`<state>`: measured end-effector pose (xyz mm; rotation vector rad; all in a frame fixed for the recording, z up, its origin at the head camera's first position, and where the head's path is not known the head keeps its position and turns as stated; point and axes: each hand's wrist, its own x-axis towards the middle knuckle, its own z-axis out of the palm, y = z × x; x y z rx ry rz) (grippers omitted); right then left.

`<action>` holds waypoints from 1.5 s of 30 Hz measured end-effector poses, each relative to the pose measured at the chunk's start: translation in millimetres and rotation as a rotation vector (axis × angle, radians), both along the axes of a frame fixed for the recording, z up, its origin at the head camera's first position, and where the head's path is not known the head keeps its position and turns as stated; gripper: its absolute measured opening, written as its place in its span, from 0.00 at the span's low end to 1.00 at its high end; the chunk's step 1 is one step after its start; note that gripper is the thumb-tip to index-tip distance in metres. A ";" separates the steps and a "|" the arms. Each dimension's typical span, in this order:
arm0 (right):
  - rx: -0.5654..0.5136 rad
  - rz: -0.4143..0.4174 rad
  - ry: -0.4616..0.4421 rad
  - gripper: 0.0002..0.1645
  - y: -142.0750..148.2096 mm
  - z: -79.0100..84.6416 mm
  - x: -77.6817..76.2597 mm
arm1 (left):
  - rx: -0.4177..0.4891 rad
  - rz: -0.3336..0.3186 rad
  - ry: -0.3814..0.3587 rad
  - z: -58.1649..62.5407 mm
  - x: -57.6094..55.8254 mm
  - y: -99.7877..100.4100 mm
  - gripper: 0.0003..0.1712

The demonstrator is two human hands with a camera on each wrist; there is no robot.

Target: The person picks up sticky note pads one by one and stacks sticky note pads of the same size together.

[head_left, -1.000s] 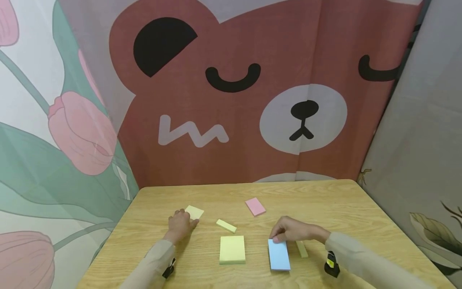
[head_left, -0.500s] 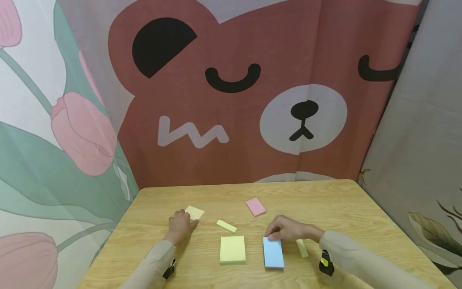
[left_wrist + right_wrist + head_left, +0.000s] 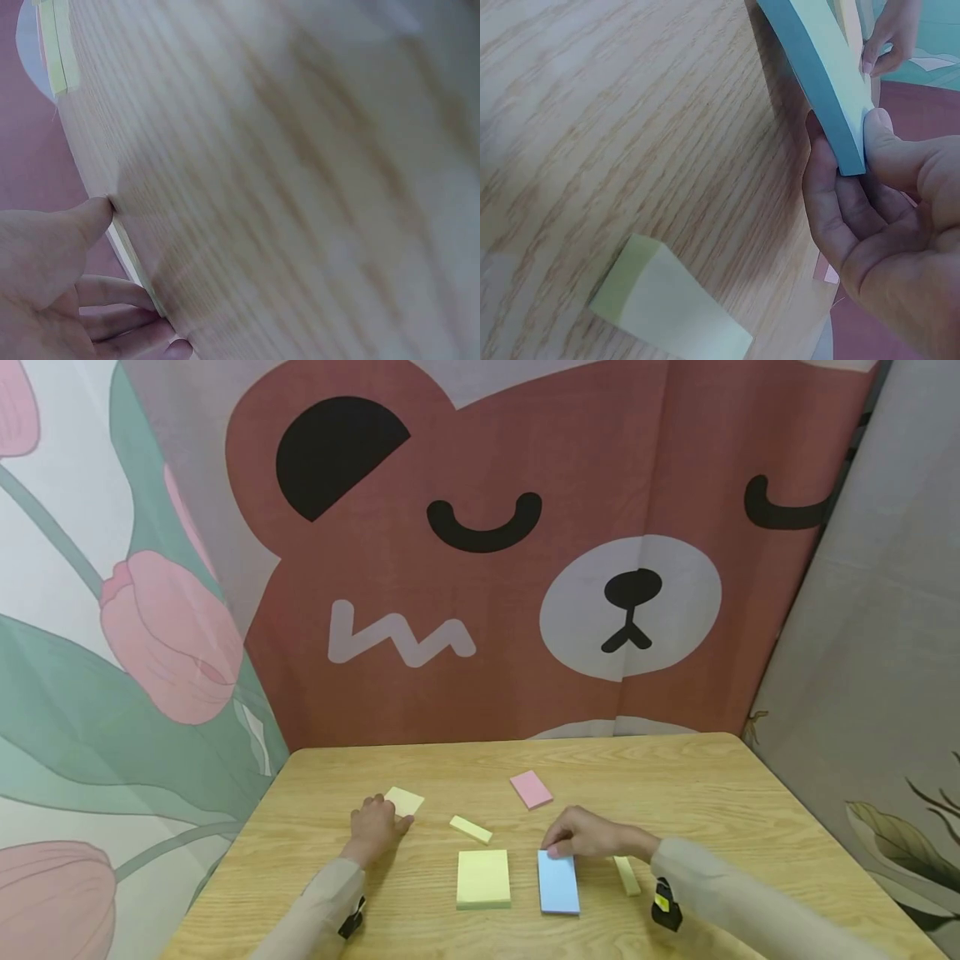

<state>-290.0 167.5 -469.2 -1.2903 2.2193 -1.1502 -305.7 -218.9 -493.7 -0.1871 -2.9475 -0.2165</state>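
Blue pad (image 3: pixel 559 887): well in from the desk's (image 3: pixel 645 777) far edge; far end pinched in the right hand's (image 3: pixel 592 835) fingers. Pale pad (image 3: pixel 407 801): toward the far left corner, gripped by the left hand's (image 3: pixel 372 828) fingers. Square pad (image 3: pixel 483 878): just left of the blue pad, apart. Pink pad (image 3: pixel 531 789): near the far edge. Yellow strips (image 3: pixel 471 829): two, apart.

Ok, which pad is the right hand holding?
The blue pad, its far end pinched by the right hand; the pink pad and yellow pads lie outside that hand's grip.
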 end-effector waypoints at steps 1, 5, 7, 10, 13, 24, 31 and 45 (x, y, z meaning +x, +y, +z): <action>0.003 -0.006 -0.005 0.08 -0.7 -0.1 0.1 | -0.001 0.000 -0.001 -0.3 0.1 -0.2 0.25; 0.006 -0.031 -0.018 0.08 -3.0 -2.1 -0.3 | 0.003 -0.002 0.000 -1.2 0.5 -0.5 0.25; 0.009 -0.042 -0.025 0.08 -4.0 -2.9 -0.9 | 0.004 0.001 0.001 -1.9 0.0 -0.9 0.25; 0.019 -0.054 -0.032 0.09 -5.4 -4.1 -2.3 | 0.010 0.003 -0.001 -2.9 -1.1 -1.7 0.25; 0.031 -0.061 -0.029 0.09 -6.9 -5.1 -3.7 | 0.016 -0.001 -0.001 -3.0 -1.7 -2.3 0.25; 0.030 -0.099 -0.010 0.08 -15.1 -6.7 -3.9 | 0.009 0.003 -0.002 -2.0 -1.2 -2.0 0.26; 0.028 -0.145 0.029 0.07 -17.7 -11.1 -3.4 | 0.006 -0.004 0.007 -3.1 -2.1 -3.8 0.27; 0.058 -0.202 0.174 0.04 -20.0 -18.8 -3.3 | 0.020 -0.011 -0.001 2.8 2.8 -0.9 0.26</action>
